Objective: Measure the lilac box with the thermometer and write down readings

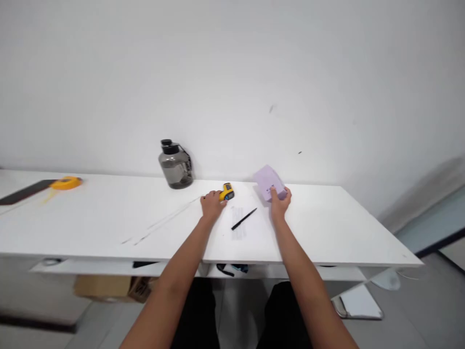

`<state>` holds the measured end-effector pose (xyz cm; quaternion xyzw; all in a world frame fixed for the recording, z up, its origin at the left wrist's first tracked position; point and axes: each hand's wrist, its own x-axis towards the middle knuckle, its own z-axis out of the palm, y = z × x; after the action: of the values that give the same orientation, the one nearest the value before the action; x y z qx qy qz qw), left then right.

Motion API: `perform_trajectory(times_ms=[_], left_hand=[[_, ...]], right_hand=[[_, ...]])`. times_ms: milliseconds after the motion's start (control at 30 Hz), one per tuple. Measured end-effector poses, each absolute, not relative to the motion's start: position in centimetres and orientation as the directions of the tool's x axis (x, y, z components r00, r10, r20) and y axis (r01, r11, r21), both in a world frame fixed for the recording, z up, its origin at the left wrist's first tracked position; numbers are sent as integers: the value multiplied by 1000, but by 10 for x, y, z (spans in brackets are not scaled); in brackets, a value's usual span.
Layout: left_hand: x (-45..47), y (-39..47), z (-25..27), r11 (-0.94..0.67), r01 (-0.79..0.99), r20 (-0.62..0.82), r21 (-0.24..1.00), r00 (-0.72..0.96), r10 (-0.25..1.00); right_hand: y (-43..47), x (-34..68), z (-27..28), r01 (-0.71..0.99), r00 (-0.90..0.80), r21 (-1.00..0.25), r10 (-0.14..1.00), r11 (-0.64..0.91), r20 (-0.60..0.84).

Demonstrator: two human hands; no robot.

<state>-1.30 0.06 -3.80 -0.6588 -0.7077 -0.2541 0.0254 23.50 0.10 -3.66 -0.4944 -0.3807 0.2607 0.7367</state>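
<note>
Now, left hand (212,205) closes over gadget (227,196), eleven o'clock from pen (244,219); right hand (279,205) pinches box (267,179), one o'clock. Both held; pen lies unheld across paper (239,234). Box lifted or resting: unclear.

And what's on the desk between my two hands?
In the head view, a black pen lying across a pale slip; the yellow device in your left hand and purple box in your right hand also jut in.

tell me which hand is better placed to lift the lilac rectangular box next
Right, probably: the right hand has its thumb and fingers on the lilac rectangular box, while the left hand is farther away, on the yellow-and-black handheld device.
</note>
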Motion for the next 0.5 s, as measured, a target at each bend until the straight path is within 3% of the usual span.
perform_trajectory(times_ms=[100, 233, 367, 500], left_hand=[[-19, 7, -42, -12, 947, 341, 320, -104, 934], [-22, 5, -42, -66, 925, 347, 374, -73, 935], [-14, -1, -37, -33, 779, 377, 626, -266, 887], [2, -9, -25, -134, 352, 275, 926, -388, 880]], right_hand=[[4, 235, -35, -231, 649, -916, 753, 329, 107], [7, 234, -30, -413, 610, -847, 792, 335, 15], [6, 231, -25, -623, 389, -754, 919, 209, -66], [-2, 225, -20, -745, 206, -654, 978, 130, -41]])
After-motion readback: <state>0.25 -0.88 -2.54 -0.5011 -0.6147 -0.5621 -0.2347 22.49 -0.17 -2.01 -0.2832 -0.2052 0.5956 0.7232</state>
